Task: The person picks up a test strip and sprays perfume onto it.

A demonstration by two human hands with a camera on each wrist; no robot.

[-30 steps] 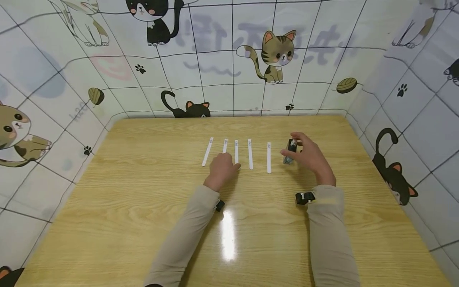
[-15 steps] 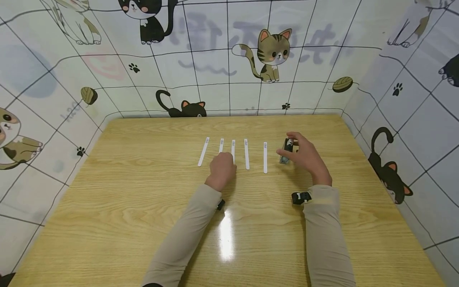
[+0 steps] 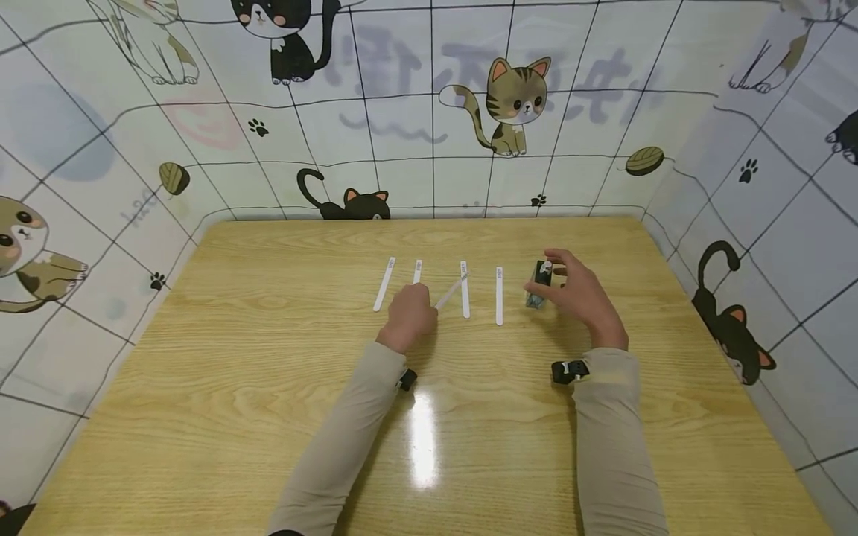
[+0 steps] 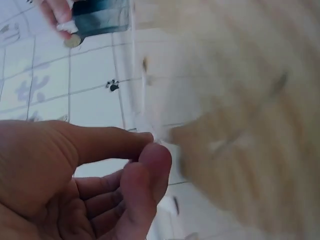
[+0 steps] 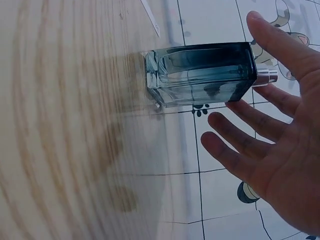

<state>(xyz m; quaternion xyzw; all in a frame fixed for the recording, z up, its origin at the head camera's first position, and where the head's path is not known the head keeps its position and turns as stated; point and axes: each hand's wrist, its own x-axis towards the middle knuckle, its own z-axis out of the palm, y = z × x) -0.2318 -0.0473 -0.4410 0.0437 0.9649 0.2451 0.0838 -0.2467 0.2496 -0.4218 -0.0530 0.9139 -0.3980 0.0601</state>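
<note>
Right of centre in the head view, a blue-tinted glass perfume bottle (image 5: 200,75) with a silver spray pump (image 5: 266,76) stands upright, apparently on the desk (image 3: 201,417). The right hand (image 3: 579,294) is spread loosely around its upper part, fingers extended rather than wrapped; whether any fingertip touches the glass cannot be told.

Near the middle of the head view, the left hand (image 3: 405,316) pinches a white paper test strip (image 3: 450,292) by its near end, between thumb and index finger, the far end pointing to the upper right. That end overlaps the inner right strip (image 3: 465,294) in the head view; whether the two touch is unclear. The outer right strip (image 3: 499,298) lies between it and the bottle, while the far left strip (image 3: 384,284) and a partly hidden strip (image 3: 418,271) lie to the left of the frame's middle.

The likeliest trouble is the narrow bottle tipping, should a loose finger knock it high up near the pump. The pinched paper could also slip or bend, being thin and held only at one end, and a low sweep rightward might drag its neighbours askew.
</note>
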